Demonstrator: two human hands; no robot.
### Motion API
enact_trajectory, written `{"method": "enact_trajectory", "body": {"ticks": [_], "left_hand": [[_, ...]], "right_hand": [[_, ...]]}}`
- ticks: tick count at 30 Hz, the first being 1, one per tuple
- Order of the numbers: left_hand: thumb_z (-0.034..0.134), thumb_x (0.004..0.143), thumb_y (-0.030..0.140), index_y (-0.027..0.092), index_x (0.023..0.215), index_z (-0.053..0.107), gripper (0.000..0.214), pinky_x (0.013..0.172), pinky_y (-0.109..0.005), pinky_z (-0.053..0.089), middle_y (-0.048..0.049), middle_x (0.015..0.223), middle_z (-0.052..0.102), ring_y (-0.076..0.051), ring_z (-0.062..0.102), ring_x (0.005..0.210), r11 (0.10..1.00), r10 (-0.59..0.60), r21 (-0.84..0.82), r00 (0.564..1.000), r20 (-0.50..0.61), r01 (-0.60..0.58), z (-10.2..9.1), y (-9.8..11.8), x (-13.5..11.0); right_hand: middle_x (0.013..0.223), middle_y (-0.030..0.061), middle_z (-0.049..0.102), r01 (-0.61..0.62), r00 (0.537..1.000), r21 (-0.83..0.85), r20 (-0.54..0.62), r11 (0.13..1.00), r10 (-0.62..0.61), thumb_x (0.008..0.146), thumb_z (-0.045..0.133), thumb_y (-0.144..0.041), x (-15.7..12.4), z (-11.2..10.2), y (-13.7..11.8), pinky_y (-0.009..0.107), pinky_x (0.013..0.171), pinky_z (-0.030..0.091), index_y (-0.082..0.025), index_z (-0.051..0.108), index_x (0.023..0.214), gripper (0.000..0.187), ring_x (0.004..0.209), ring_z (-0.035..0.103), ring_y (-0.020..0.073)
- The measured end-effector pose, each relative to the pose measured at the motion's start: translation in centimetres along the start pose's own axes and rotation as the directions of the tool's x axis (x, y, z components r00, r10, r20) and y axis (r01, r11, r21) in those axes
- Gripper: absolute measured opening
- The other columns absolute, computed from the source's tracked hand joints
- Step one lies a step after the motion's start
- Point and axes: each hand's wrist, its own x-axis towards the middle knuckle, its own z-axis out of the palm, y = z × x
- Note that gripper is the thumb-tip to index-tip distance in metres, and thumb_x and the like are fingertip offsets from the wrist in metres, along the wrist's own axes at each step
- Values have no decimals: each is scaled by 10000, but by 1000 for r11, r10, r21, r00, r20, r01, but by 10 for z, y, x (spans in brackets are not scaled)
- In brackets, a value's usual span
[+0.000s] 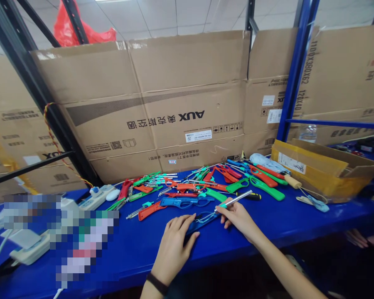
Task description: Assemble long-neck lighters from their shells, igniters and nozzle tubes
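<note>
My left hand (176, 236), with a dark band at the wrist, grips the near end of a blue lighter casing (202, 223) low over the table. Thin pale wire shows along the casing. A silver metal tube (241, 197) with a teal part at its lower end is pinched in my right hand (237, 215), its lower end at the casing's far end. Just beyond lie another blue casing (187, 202) and an orange casing (151, 210). A green casing (269, 189) is in the heap of several coloured casings and metal tubes behind.
Cardboard sheets (162, 104) stand behind the blue table (137, 253). A yellow-taped box (314, 170) and a screwdriver (252, 195) lie right. Left are power strips (31, 247) and a blurred patch. Another person's hand (357, 238) shows lower right.
</note>
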Motion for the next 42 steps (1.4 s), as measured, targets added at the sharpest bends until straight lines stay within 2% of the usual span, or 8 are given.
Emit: {"method": "enact_trajectory", "body": {"ticks": [5,21,26,33,36,38,40,42], "left_hand": [[549,882,216,269,1238,558,360,876,-401,480,-43,1110,658,-221,606,993,993,59,107,998,-29,-56,1,4,2],[508,899,218,240,1084,647,232,813,-396,501,-51,1053,664,-228,625,936,990,64,126,998,18,-66,1,3,4],[494,898,208,246,1075,660,246,799,-399,510,-54,1062,672,-233,637,935,988,65,138,998,10,-65,-5,-5,1],[498,892,224,254,1077,671,255,831,-377,525,-60,1083,680,-227,649,966,990,53,134,998,-18,-50,-22,-31,-11],[495,901,250,258,1086,665,251,845,-375,524,-61,1101,670,-225,643,992,994,31,108,1000,-6,-30,-27,-40,-17],[497,905,266,261,1105,653,254,857,-386,517,-63,1115,661,-229,633,1010,996,13,92,1000,4,-14,-29,-42,-20],[500,906,274,263,1115,646,255,865,-394,512,-65,1121,657,-233,625,1018,997,5,79,1000,2,-5,-28,-42,-22],[505,906,279,267,1109,648,249,870,-394,509,-63,1119,658,-231,625,1016,998,3,61,1000,-11,-2,-26,-40,-22]], "right_hand": [[521,-43,593,-30,999,-23,8,999,31,632,785,-326,2,-2,-1,146,321,462,-169,504,678,325,400,554,80],[463,-50,573,-75,997,-167,-6,983,75,626,774,-323,5,-8,1,173,312,454,-139,579,750,295,333,509,80],[684,-7,644,-42,996,-181,-79,983,28,633,774,-323,3,-7,-4,186,365,500,-164,545,993,455,519,605,118],[796,55,656,18,980,-332,-180,943,-82,797,573,-464,8,-34,-8,222,356,447,-195,508,975,329,563,600,152],[827,46,639,66,967,-466,-188,882,-171,739,626,-415,8,-49,-15,278,446,467,-198,533,903,288,468,508,119],[906,49,635,123,960,-543,-146,831,-237,710,661,-377,6,-49,-21,328,576,493,-205,573,899,271,496,485,119],[946,39,645,221,959,-600,-7,768,-282,731,658,-368,1,-36,-27,357,708,487,-235,624,910,226,654,550,173],[1026,42,639,474,880,-665,354,577,-316,817,597,-346,-3,-14,-31,384,861,440,-258,644,957,172,966,554,234]]}}
